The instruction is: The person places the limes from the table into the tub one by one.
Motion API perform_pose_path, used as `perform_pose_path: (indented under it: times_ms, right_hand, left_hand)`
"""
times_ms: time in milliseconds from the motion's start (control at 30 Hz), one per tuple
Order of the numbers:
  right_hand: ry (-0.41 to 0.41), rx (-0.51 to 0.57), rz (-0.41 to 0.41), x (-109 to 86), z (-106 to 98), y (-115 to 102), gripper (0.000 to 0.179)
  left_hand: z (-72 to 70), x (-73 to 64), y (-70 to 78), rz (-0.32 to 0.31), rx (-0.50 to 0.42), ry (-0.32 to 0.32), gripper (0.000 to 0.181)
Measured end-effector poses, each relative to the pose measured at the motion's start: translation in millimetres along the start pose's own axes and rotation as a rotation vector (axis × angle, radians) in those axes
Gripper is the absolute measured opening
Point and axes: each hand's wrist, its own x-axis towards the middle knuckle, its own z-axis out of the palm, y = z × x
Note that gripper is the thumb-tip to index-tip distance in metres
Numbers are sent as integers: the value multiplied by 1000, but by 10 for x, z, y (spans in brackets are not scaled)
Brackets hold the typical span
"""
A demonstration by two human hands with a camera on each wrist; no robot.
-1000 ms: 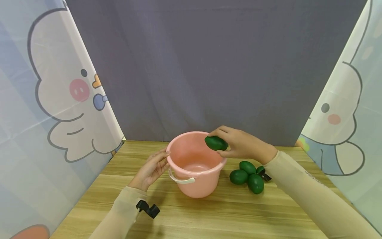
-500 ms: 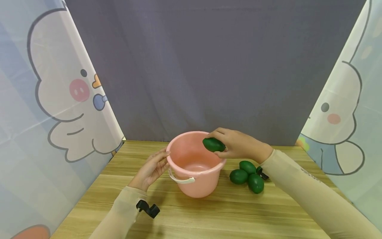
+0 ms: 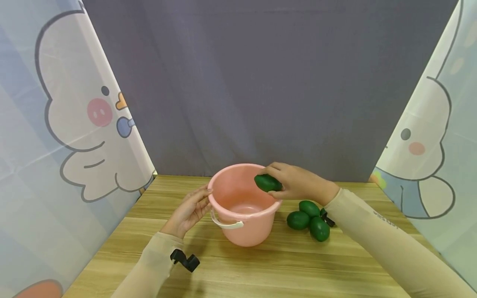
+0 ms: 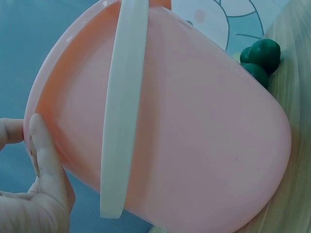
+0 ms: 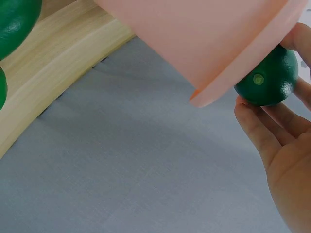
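- One glossy, dark-green, egg-shaped fruit (image 3: 267, 183) is gripped between the thumb and fingers of your right hand (image 3: 296, 181), over the right part of the opening of the round, pink plastic bucket (image 3: 247, 234).
- Your left hand (image 3: 188, 211) pinches the opposite side of the bucket's rim, thumb and fingers on either side of it, seemingly to steady it.
- The bucket stands upright on the pale, wood-grained tabletop (image 3: 238, 273), its curved white handle (image 3: 232, 226) hanging on your side.
- Four similar green fruits (image 3: 319, 229) lie clustered right of the bucket, one partly hidden by your wrist.
- Your work looks early: no fruit shows on the visible part of the bucket's floor, the held one is not yet released, and four appear left.
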Motion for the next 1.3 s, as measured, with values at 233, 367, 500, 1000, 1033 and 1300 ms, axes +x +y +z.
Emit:
perform_pose_path:
  times_ms: [233,367,500,1000,1033,1300]
  right_hand:
    - [0,-32,-4,-24,8,15,41]
    - [5,-39,4,-40,-9,11,38]
    - [-1,-31,16,-61,-22,0,38]
    - [15,-45,11,-158,-41,61,35]
    - [19,-44,9,-166,-46,61,35]
    - [47,-54,-4,-258,-79,78,34]
  left_hand:
    - [2,3,2,-5,-2,-3,49]
    - [3,4,3,-6,3,-2,48]
    - [5,4,6,-9,8,-2,49]
    - [1,1,10,-10,0,-10,45]
    - [1,0,11,-9,2,-10,45]
    - [9,0,19,-6,4,-12,47]
